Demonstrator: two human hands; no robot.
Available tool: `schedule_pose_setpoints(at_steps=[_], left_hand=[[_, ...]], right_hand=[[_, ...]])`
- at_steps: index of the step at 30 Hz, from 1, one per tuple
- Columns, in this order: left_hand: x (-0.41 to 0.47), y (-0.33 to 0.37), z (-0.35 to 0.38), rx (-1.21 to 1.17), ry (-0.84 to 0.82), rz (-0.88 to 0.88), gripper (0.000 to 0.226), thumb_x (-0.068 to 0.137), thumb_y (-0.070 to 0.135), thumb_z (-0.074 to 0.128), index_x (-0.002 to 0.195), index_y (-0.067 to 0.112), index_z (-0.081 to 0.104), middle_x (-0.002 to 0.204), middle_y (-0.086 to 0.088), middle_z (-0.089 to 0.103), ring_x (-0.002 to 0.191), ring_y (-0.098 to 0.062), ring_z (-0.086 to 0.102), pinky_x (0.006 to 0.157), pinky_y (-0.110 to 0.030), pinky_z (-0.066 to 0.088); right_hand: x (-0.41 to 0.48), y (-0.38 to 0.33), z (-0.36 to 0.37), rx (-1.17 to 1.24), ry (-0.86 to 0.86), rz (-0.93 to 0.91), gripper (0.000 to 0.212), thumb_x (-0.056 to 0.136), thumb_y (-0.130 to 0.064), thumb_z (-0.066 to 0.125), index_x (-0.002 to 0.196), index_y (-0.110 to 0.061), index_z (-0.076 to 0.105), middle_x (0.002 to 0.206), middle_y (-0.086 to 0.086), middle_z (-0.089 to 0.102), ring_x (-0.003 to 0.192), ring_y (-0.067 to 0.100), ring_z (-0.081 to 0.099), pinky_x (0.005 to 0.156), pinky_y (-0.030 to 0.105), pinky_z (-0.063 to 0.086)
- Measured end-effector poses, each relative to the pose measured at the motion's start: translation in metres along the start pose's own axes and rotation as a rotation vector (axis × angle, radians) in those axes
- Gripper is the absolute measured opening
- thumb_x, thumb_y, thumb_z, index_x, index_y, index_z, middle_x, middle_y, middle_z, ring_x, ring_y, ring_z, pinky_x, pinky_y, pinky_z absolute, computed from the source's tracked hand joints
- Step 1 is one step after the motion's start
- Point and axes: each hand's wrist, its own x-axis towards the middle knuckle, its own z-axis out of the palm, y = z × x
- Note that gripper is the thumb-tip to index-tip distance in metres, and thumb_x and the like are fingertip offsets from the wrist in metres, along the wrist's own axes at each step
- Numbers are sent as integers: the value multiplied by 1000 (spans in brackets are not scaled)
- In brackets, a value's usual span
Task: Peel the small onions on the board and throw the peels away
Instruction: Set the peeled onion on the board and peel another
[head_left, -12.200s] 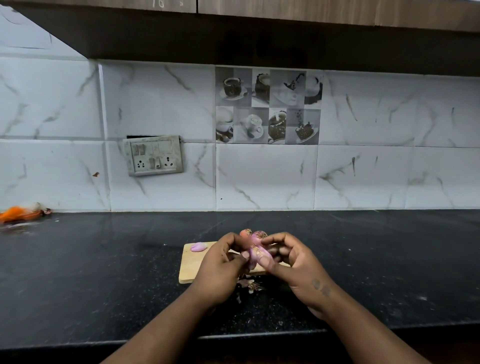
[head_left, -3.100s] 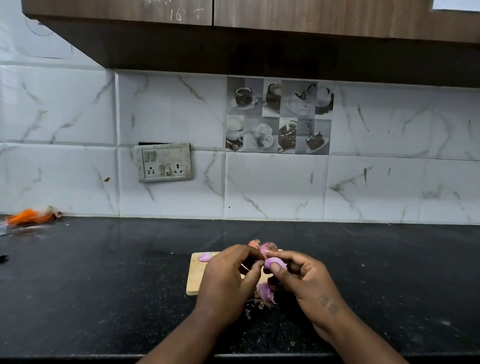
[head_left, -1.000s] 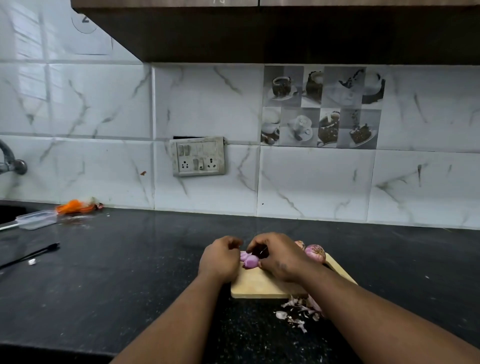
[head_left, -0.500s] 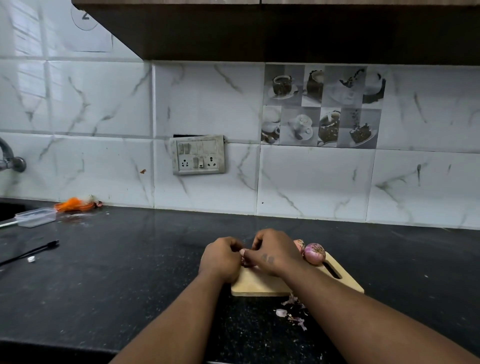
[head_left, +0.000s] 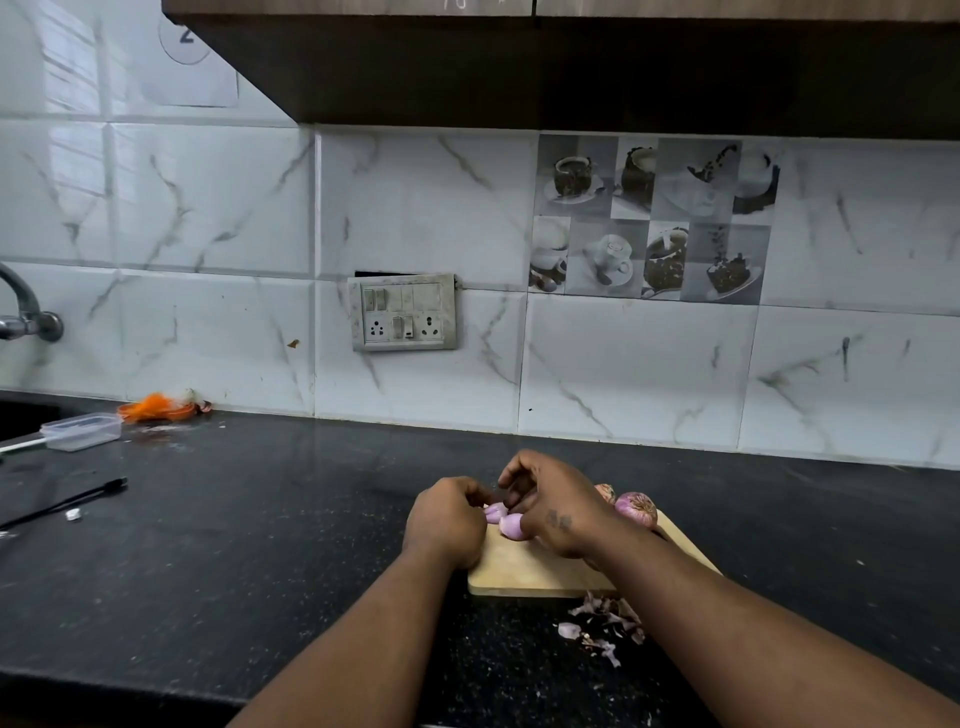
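A scatter of purple peels (head_left: 602, 623) lies on the black tabletop (head_left: 260, 545), just off the near edge of a wooden board (head_left: 524, 569). The board's long side runs away to the right. On its left end sit two peeled onions (head_left: 503, 519), touching, between a person's two hands; their pointing cannot be told. The left hand (head_left: 445, 519) is curled into a loose fist beside them, its grip unclear. The right hand (head_left: 553, 506) arches over them with fingertips bent down, thumb against the nearer one. Two unpeeled onions (head_left: 635, 508) rest on the board's far side. Farther left lie a pen (head_left: 67, 501) and a plastic box (head_left: 82, 431); a wall sheet (head_left: 197, 67) shows a partly hidden "2".
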Motion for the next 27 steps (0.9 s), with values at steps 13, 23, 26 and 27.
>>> schedule_pose_setpoints(at_steps=[13, 23, 26, 27], left_hand=[[0, 0, 0, 14, -5, 9, 41, 87, 6, 50, 102, 31, 78, 100, 6, 77, 92, -15, 69, 81, -31, 58], [2, 2, 0, -15, 155, 27, 36, 94, 12, 57, 126, 25, 65, 110, 2, 68, 93, -12, 59, 77, -27, 42], [-2, 6, -2, -15, 171, 16, 32, 91, 14, 60, 121, 24, 66, 97, 7, 63, 90, -14, 59, 75, -28, 42], [-4, 6, -2, -19, 174, 16, 31, 91, 15, 61, 119, 24, 66, 96, 8, 63, 90, -15, 60, 75, -28, 42]], right_hand=[[0, 7, -6, -125, 54, -39, 40, 66, -11, 89, 94, -26, 64, 88, -3, 72, 80, 17, 67, 82, 45, 60], [-42, 55, -97, -236, 485, 62, 9, 87, -26, 72, 95, -30, 72, 97, -13, 74, 93, 11, 69, 84, 37, 59], [-49, 89, -96, -209, 334, 178, 33, 79, -55, 76, 102, -32, 70, 103, -11, 72, 98, 12, 67, 88, 37, 57], [-49, 94, -91, -200, 273, 196, 41, 76, -60, 77, 106, -33, 68, 107, -11, 72, 100, 11, 67, 89, 37, 56]])
